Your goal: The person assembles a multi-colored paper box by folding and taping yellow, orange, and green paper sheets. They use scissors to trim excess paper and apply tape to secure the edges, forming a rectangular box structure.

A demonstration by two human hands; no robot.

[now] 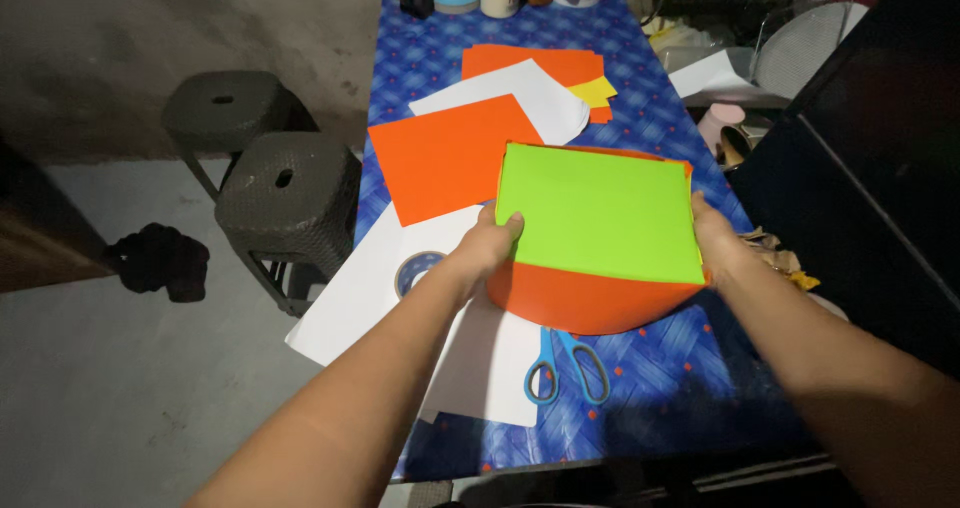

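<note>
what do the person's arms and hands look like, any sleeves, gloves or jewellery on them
Both arms are bare from the bottom edge of the picture to the fingers: no sleeve shows on either forearm. The left hand and the right hand wear no gloves. No watch, bracelet or ring can be seen on the wrists or fingers that show, though the light is dim.

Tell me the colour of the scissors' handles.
Blue; the scissors show best in the head view, lying below the held sheets.

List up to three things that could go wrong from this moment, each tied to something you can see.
1. The green sheet lies loose on the curved orange sheet; it may slide off.
2. Both hands, left and right, press the edges inward; the orange sheet may crease.
3. The scissors lie just beneath, so lowering the sheets could snag them.
</note>
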